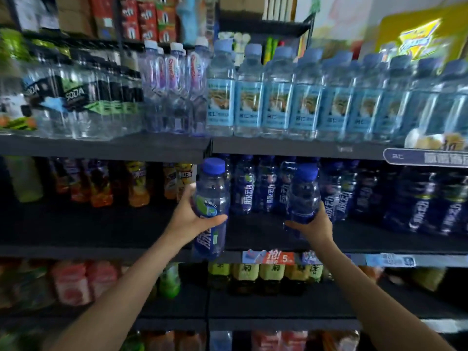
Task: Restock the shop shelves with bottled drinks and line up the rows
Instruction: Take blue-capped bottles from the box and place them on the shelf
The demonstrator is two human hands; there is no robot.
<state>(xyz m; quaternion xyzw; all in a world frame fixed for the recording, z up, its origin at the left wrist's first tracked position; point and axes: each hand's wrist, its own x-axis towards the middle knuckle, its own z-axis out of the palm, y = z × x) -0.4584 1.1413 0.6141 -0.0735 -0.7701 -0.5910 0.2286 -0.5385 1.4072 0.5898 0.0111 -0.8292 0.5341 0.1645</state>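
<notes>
My left hand (188, 216) grips a blue-capped drink bottle (211, 196) with a dark blue label, held upright in front of the middle shelf's edge. My right hand (312, 228) grips a second blue-capped bottle (304, 196) from below, upright over the middle shelf (266, 234). Behind both stands a row of the same dark blue bottles (359, 193) running to the right along the shelf's back. The shelf's front strip in front of that row is bare where my hands are.
The shelf above holds light-blue-label water bottles (276, 97), clear purple-label bottles (174, 79) and soda packs (76, 97). Orange and yellow drinks (136, 183) stand left on the middle shelf. Green-label bottles (268, 274) and pink packs (76, 282) fill the lower shelf.
</notes>
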